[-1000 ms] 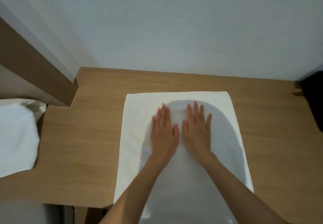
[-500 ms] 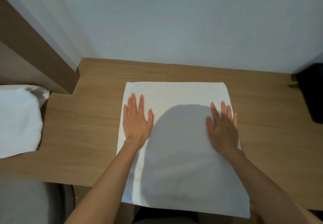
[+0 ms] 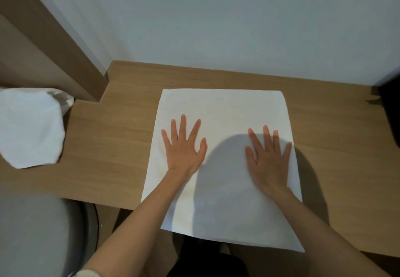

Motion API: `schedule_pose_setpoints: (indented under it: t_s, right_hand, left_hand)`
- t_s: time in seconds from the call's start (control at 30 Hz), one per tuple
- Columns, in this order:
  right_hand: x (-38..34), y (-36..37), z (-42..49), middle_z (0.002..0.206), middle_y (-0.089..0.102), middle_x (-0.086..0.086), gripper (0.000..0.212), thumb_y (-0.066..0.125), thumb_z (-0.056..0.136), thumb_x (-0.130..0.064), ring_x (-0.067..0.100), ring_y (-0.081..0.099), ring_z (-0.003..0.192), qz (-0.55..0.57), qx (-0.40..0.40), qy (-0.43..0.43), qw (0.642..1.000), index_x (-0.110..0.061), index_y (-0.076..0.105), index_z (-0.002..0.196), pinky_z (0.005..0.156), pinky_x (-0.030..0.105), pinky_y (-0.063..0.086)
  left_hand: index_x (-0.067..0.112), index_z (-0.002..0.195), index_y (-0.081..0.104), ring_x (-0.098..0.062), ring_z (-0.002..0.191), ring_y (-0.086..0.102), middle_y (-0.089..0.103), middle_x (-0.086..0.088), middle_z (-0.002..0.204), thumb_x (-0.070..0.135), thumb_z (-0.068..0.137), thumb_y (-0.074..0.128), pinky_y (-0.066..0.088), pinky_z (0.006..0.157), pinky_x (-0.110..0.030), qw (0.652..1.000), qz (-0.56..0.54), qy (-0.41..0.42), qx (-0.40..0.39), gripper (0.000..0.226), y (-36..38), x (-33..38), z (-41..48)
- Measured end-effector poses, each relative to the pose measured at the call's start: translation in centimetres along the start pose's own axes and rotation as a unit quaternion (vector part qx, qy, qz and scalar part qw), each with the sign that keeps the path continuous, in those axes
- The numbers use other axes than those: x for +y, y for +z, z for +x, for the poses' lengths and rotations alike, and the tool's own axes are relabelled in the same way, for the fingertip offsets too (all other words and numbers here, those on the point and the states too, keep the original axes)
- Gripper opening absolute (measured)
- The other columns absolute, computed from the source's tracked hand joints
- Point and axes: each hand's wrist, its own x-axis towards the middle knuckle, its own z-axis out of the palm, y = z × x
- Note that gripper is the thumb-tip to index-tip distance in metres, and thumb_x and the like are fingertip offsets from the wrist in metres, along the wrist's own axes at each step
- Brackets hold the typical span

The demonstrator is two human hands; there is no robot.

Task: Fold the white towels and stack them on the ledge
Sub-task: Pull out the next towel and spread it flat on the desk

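A white towel (image 3: 223,108) lies flat on the wooden ledge (image 3: 112,147), its near edge hanging over the front. My left hand (image 3: 184,147) presses flat on the towel's left part with fingers spread. My right hand (image 3: 267,157) lies flat on the right part, close to the towel's right edge. Both palms face down and hold nothing. A second white cloth (image 3: 30,127) sits bunched at the far left of the ledge.
A pale wall rises right behind the ledge. A brown wooden panel (image 3: 54,36) slants down at the left. A dark object (image 3: 391,108) stands at the right edge. A grey rounded shape (image 3: 32,237) sits below the ledge's front left.
My hands started side by side at the towel's middle and slid apart toward its left and right sides. The view has tilted, so the towel's near edge shows.
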Motion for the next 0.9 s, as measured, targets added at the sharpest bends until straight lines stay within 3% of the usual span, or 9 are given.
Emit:
schedule_pose_setpoints:
  t_s: [0.4,0.57,0.67,0.77,0.9]
  right_hand:
    - [0.5,-0.2,6.4,0.161,0.003,-0.001,0.052,0.016,0.099,-0.05,0.023,-0.002,0.148,0.015,0.029,0.016,0.999,-0.042,0.01,0.15,0.116,0.053,-0.006]
    - [-1.3,-0.5,5.1,0.161,-0.002,0.006,0.053,0.02,0.102,-0.04,0.025,-0.01,0.147,0.032,0.037,0.062,0.997,-0.031,0.004,0.152,0.115,0.053,-0.013]
    - [-4.3,0.2,2.4,0.159,-0.013,0.0,0.057,0.019,0.101,-0.041,0.02,-0.017,0.145,0.053,0.026,0.021,0.998,-0.03,-0.007,0.15,0.112,0.046,-0.021]
    - [-5.1,1.5,0.2,0.159,-0.015,-0.003,0.057,0.016,0.101,-0.045,0.019,-0.018,0.145,0.039,0.009,0.017,0.999,-0.033,-0.012,0.149,0.114,0.046,-0.019]
    - [-3.3,1.6,-0.8,0.161,-0.004,-0.004,0.055,0.017,0.099,-0.048,0.02,-0.008,0.148,0.037,0.023,-0.007,0.999,-0.04,-0.004,0.15,0.118,0.045,-0.01]
  left_hand:
    - [0.043,0.15,0.0,-0.025,0.146,-0.018,-0.012,0.003,0.16,0.054,0.097,0.018,-0.014,0.115,-0.051,0.999,-0.005,0.029,-0.015,0.057,-0.6,1.5,7.2]
    - [0.023,0.153,0.011,-0.024,0.147,-0.01,-0.002,-0.004,0.161,0.041,0.102,0.024,-0.011,0.116,-0.049,0.997,-0.045,0.063,-0.018,0.056,-1.7,2.5,5.4]
    - [0.016,0.151,0.022,-0.023,0.148,0.003,0.011,-0.005,0.16,0.034,0.101,0.034,-0.007,0.117,-0.045,0.989,-0.075,0.122,0.023,0.054,-1.4,4.7,1.6]
    - [0.02,0.152,0.018,-0.019,0.148,0.002,0.01,0.0,0.16,0.038,0.101,0.03,-0.007,0.118,-0.04,0.993,-0.055,0.1,0.013,0.055,-0.2,5.1,-1.2]
    - [0.031,0.151,0.02,-0.019,0.148,0.005,0.012,0.002,0.16,0.044,0.1,0.031,-0.001,0.119,-0.039,0.994,-0.033,0.106,0.012,0.054,0.2,3.3,-1.5]
